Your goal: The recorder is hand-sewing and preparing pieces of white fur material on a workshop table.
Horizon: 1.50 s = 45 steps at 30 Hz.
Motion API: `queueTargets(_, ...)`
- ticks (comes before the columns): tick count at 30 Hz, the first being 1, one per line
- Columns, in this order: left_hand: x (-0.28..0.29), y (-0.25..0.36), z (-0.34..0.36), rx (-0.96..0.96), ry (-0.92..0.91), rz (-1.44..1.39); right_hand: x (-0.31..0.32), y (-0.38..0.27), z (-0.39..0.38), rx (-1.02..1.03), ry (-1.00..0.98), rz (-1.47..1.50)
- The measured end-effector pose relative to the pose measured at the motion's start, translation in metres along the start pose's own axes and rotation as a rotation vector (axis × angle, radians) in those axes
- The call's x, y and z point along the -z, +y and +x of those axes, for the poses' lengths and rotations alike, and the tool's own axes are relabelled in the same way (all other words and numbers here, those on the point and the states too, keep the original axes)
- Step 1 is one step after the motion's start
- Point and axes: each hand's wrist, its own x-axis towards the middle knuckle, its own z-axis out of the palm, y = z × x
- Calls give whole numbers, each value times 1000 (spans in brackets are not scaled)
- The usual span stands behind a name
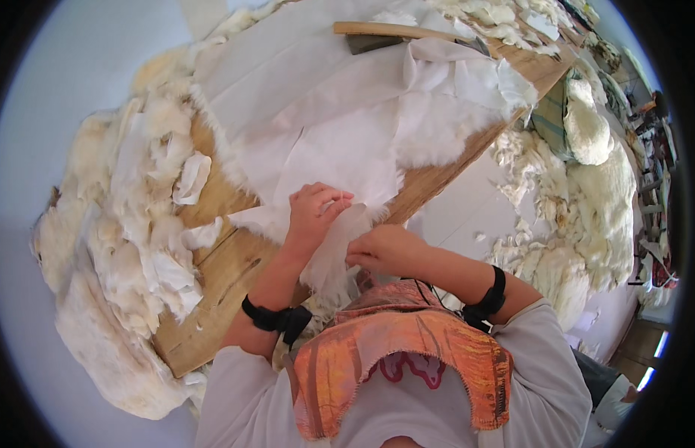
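A large white fur pelt (317,142) lies skin side up over the wooden table, its fluffy fringe showing along the edges. At its near end, a narrow flap (334,257) hangs over the table edge toward my body. My left hand (316,213) is closed in a pinch on the pelt, thumb against the fingertips, at the top of this flap. Just right of the flap, my right hand (386,250) is closed with its fingers curled together. Whatever sits between its fingertips is too small or hidden to make out.
Piled cream fleece pieces (116,224) cover the left side of the wooden table (205,328). A long wooden bar (396,30) with dark flat parts lies on the pelt's far end. More fleece (601,216) heaps up at the right, beside a green striped bag (549,119).
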Motion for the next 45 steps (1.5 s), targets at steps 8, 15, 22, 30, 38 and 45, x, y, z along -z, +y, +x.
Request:
queueTargets(8,-19,-18,-3,-170,-10,419,36,-46,-3,382,-218,457)
queueTargets(15,-30,-30,-3,-239,-147,70,39,-40,12,125,200,1113)
queueTargets(22,-14,-17,-5,133,-207,-235,47,-57,-4,-383,39,1548)
queueTargets(30,-15,9,-45,-102,-107,390,26,19,21,-207,395,-86)
queueTargets(38,-17,8,-49,-58,-292,523,13,49,11,-277,278,-261)
queueTargets(45,-22,28,-39,-63,-332,591,107,82,-42,-469,187,-240)
